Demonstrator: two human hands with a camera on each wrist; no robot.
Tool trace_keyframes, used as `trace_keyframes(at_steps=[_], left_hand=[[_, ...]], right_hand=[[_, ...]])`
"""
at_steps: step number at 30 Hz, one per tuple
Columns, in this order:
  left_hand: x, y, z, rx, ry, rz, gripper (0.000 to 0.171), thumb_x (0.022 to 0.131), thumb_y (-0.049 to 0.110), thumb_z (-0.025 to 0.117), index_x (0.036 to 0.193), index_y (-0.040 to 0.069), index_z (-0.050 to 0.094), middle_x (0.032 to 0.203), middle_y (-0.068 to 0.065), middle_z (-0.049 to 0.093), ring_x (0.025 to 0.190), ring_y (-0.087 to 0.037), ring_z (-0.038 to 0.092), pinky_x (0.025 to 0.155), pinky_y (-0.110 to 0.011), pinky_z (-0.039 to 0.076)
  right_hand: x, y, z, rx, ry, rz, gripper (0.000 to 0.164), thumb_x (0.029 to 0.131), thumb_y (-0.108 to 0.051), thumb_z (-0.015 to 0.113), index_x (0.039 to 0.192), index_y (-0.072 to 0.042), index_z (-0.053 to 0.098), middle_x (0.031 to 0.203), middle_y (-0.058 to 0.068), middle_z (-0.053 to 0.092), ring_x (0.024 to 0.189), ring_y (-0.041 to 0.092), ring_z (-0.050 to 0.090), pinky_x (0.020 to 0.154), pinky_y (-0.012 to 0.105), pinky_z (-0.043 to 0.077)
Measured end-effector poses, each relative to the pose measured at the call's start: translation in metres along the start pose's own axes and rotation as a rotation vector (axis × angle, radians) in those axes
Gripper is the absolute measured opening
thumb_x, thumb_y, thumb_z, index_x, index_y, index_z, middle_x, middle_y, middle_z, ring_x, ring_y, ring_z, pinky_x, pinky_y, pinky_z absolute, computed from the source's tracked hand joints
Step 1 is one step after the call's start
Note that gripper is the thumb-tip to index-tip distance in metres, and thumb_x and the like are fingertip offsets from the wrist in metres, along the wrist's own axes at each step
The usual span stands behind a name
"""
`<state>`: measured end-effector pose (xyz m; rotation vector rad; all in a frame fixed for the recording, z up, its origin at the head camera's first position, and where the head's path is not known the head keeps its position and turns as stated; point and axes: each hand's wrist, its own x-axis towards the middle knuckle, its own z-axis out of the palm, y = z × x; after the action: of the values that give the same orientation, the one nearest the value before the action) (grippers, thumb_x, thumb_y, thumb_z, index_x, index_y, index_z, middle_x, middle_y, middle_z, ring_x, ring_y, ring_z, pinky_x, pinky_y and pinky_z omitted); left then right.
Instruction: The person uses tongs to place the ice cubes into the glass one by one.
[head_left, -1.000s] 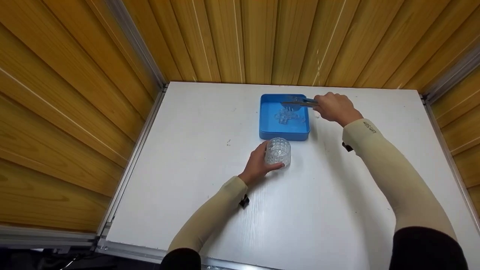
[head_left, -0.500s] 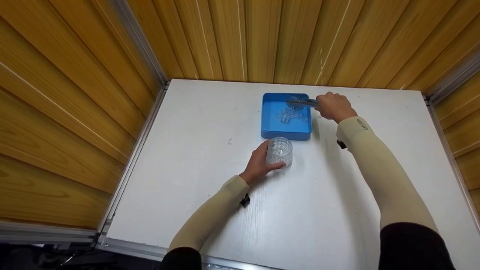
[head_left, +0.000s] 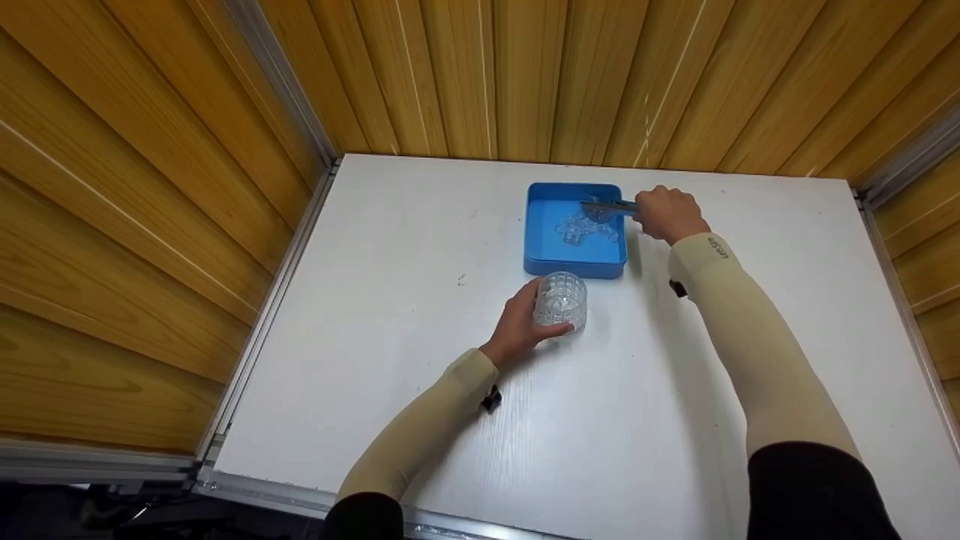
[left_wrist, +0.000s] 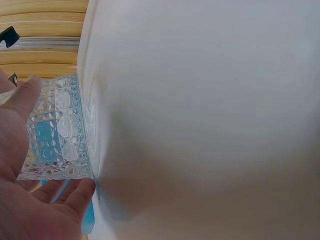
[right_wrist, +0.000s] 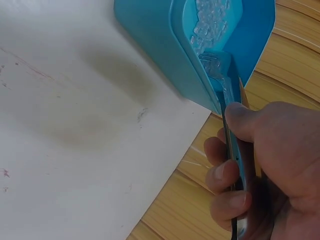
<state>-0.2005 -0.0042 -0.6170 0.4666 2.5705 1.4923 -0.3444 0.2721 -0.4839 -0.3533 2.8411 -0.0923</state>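
A clear glass (head_left: pixel 561 300) with a cut square pattern stands on the white table, close in front of the blue box (head_left: pixel 574 268). My left hand (head_left: pixel 521 322) holds it from the left side, with the thumb on the near side and fingers round the far side. In the box lie several clear, ice-like pieces (right_wrist: pixel 210 22). My right hand (head_left: pixel 669 214) grips metal tongs (head_left: pixel 611 208) past the box's right wall. The right wrist view shows the tongs' fork-shaped end (right_wrist: pixel 212 64) inside the box, right at the edge of the clear pieces.
The white table (head_left: pixel 360 315) carries small dark marks (head_left: pixel 461 280) left of the glass. Wood-look panels (head_left: pixel 450 82) stand behind it and at both sides. A metal rail (head_left: pixel 270 300) runs along the left edge.
The tongs have shifted slightly right within the box, toward its right wall, and my right forearm has swung a little inward. The left hand keeps holding the glass in place.
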Motion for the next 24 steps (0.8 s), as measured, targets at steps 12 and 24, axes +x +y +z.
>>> trace_keyframes(at_steps=[12,24], left_hand=[[-0.0009,0.001,0.0004,-0.014,0.0,-0.018,0.1,0.079,0.044,0.089,0.157,0.011,0.035,0.152,-0.003,0.051,0.134,-0.017,0.051,0.114,-0.033,0.04],[0.0002,0.0015,0.001,-0.013,0.006,-0.018,0.097,0.08,0.041,0.089,0.156,0.011,0.037,0.149,-0.002,0.053,0.131,-0.015,0.053,0.113,-0.031,0.041]], right_hand=[[0.0028,-0.001,0.0029,0.037,-0.003,0.022,0.031,0.102,-0.009,0.063,0.129,0.007,0.064,0.112,0.028,0.065,0.097,0.041,0.06,0.097,0.061,0.049],[0.0013,-0.0044,0.0024,0.03,0.024,0.019,0.03,0.101,-0.006,0.063,0.128,0.007,0.065,0.11,0.028,0.066,0.096,0.041,0.06,0.094,0.06,0.051]])
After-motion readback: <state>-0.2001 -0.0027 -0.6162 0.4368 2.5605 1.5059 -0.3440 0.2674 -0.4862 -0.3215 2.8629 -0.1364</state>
